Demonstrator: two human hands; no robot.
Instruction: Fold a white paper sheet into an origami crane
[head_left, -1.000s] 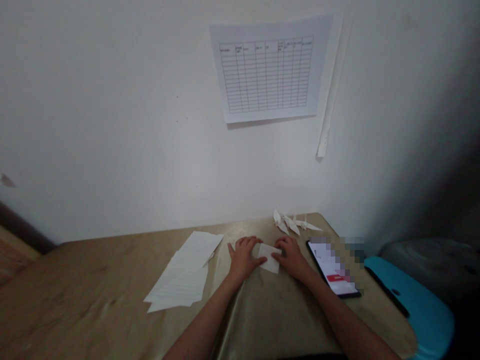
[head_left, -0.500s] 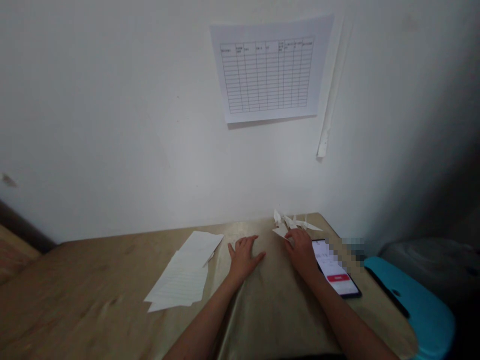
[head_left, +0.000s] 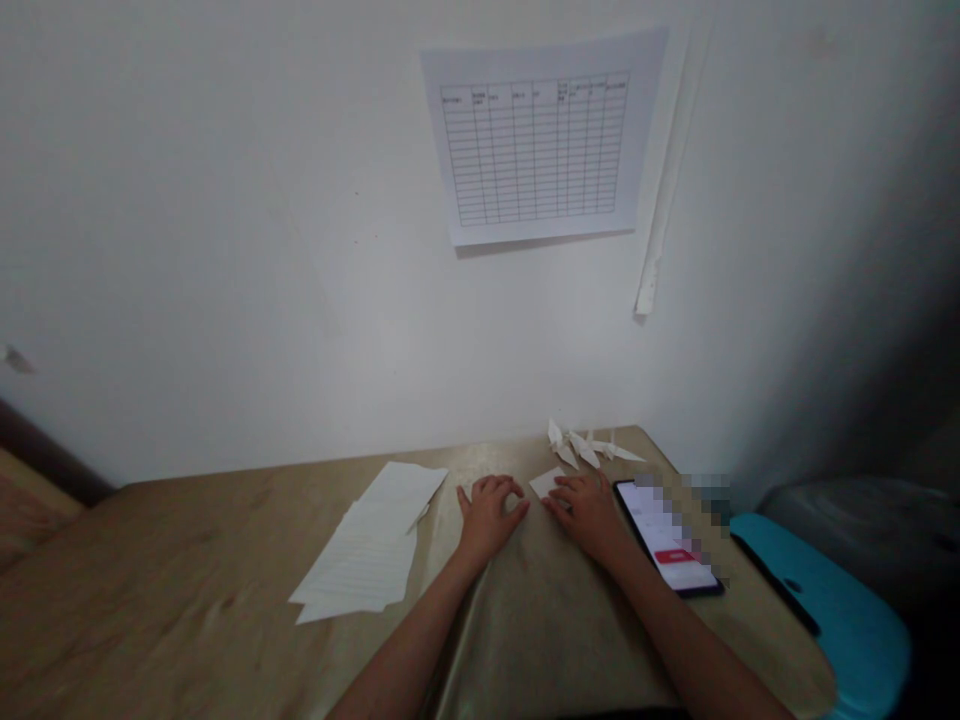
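My left hand (head_left: 487, 515) lies flat on the table (head_left: 187, 570) with its fingers spread, holding nothing. My right hand (head_left: 589, 510) rests palm down beside it, fingers stretched out. Its fingertips touch the near edge of a small folded white paper (head_left: 546, 482) that lies on the table between and just beyond both hands. A stack of lined white sheets (head_left: 371, 545) lies to the left of my left hand.
Several folded paper cranes (head_left: 589, 447) sit at the table's far right corner by the wall. A lit phone (head_left: 667, 535) lies right of my right hand. A blue stool (head_left: 832, 600) stands beyond the table's right edge. A printed grid sheet (head_left: 536, 140) hangs on the wall.
The folded paper that both hands pressed a second ago now lies farther back. My right hand went out to the cranes, then came back beside the left; the left hand stayed.
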